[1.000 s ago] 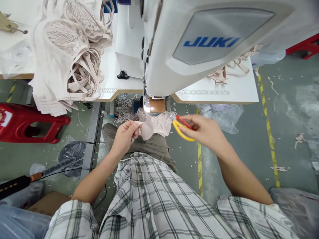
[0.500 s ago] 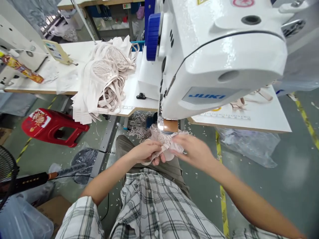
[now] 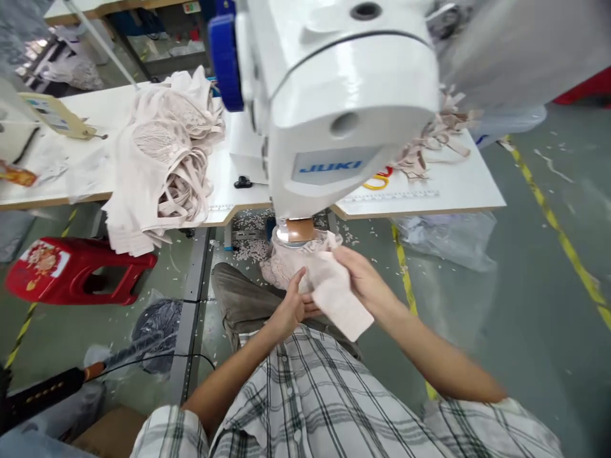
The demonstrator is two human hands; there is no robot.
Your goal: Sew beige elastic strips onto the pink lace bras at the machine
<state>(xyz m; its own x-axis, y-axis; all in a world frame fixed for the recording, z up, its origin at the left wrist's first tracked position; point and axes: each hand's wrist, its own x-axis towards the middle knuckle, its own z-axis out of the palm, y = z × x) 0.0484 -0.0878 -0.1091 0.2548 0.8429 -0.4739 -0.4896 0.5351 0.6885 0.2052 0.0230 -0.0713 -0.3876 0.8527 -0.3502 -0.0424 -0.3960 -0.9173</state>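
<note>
One pale pink garment (image 3: 341, 305) sits at our sewing machine (image 3: 353, 108)'s near end; our left hand (image 3: 291, 308) holds it, thumb extended, our right hand (image 3: 365, 280) pinches its edge; scissors (image 3: 377, 183) lie right of the machine.

Sewing machine (image 3: 348, 89) is white, its wheel (image 3: 226, 62) blue. Garment (image 3: 340, 299) at machine: pale pink. Shirt (image 3: 305, 394) in front of machine: white, dark plaid.

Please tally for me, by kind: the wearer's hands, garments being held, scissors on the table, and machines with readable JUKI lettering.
Hands: 2, the left hand and right hand
Held: 1 pale pink garment
Scissors: 1 pair, only handles clearly showing
JUKI-lettered sewing machine: 1
Total: 5
</note>
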